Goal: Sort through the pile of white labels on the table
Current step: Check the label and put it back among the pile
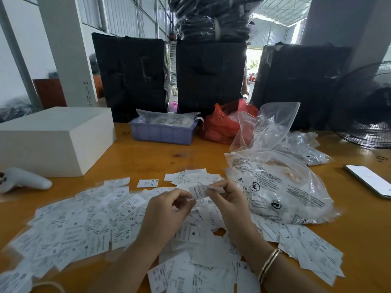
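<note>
Labels (88,227) sprawl beneath both wrists; left hand (167,210) and right hand (227,199) together pinch one label (197,191), seemingly upright, above the pile's far edge.

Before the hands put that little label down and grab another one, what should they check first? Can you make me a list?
1. Label held properly: the left hand and right hand both pinch one small label above the pile. Ok.
2. Only one label pinched: another white piece sticks out by the right fingertips; separate or folded, unclear. Cannot tell.
3. Size readable: the print on the held label is too blurred. Cannot tell.
4. Sorted piles ready: the pile of labels is spread loosely with XS, S and M mixed. Not ok.
5. Free spot to lay it: bare table lies beyond the pile. Ok.
</note>
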Tool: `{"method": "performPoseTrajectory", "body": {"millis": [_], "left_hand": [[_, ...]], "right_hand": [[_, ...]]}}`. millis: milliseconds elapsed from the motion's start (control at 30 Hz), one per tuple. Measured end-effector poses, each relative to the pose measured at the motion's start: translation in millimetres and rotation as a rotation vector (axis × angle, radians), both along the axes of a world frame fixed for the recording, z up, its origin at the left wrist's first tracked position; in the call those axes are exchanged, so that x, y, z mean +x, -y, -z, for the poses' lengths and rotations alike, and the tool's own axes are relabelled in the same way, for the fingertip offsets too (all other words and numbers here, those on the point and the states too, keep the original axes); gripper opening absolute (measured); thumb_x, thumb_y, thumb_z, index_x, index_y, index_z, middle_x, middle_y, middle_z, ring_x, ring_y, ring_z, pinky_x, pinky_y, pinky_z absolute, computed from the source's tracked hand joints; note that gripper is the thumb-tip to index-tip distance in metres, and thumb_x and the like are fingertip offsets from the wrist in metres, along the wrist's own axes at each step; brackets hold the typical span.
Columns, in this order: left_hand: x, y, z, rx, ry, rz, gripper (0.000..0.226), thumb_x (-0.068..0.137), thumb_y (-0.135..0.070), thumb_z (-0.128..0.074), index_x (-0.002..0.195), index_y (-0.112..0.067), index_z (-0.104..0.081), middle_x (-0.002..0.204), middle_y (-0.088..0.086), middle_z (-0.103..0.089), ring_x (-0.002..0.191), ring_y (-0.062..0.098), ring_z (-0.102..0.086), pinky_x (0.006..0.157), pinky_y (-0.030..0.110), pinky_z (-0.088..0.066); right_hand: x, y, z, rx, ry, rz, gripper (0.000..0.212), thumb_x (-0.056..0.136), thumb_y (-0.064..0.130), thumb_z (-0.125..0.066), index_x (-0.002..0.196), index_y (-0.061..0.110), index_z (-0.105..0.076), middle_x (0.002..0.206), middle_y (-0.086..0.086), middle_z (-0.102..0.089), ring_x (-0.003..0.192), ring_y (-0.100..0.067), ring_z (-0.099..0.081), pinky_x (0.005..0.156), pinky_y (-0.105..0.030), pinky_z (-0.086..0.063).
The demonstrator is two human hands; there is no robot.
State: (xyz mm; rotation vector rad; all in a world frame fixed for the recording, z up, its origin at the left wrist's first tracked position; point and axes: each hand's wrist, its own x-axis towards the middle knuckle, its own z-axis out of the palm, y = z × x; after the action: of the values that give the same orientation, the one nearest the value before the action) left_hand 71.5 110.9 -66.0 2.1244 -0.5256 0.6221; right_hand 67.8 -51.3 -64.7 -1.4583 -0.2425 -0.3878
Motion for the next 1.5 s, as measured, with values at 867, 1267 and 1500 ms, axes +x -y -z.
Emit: {"method": "performPoseTrajectory", "body": {"millis": [867,1267,1500], "left_hand": [[0,2,-3,-0.315,-0.266,0.066,0.004,0.085,-0.029,-0.065,0.089,-0.032,-0.067,0.082,-0.025,-0.069,0.076,-0.006,-0.065,0.06,0.007,-0.048],[18,-31,-7,-0.171,-0.18,-0.448,0.016,0.09,-0.024,-0.062,0.106,-0.021,-0.061,0.089,-0.004,-0.065,0.061,0.01,-0.059,0.048,0.018,-0.044],[16,-34,-7,0.24,-0.049,-0.58,0.029,0.086,-0.019,-0.066,0.115,-0.019,-0.063,0.112,0.002,-0.065,0.108,0.024,-0.054,0.085,0.035,-0.04]], "right_hand": [[-11,-6,-2,-0.524,0.115,0.028,0.02,0.091,0.016,-0.061,0.085,0.034,-0.063,0.081,0.017,-0.068,0.082,0.002,-0.061,0.072,-0.01,-0.045],[-1,20,-30,-0.382,0.148,0.338,0.024,0.092,0.008,-0.053,0.093,0.031,-0.059,0.089,0.011,-0.064,0.075,-0.001,-0.059,0.068,-0.013,-0.049],[27,105,-55,-0.463,0.036,0.772,0.027,0.092,-0.001,-0.048,0.104,0.014,-0.068,0.104,-0.004,-0.065,0.055,-0.004,-0.046,0.043,-0.01,-0.039]]}}
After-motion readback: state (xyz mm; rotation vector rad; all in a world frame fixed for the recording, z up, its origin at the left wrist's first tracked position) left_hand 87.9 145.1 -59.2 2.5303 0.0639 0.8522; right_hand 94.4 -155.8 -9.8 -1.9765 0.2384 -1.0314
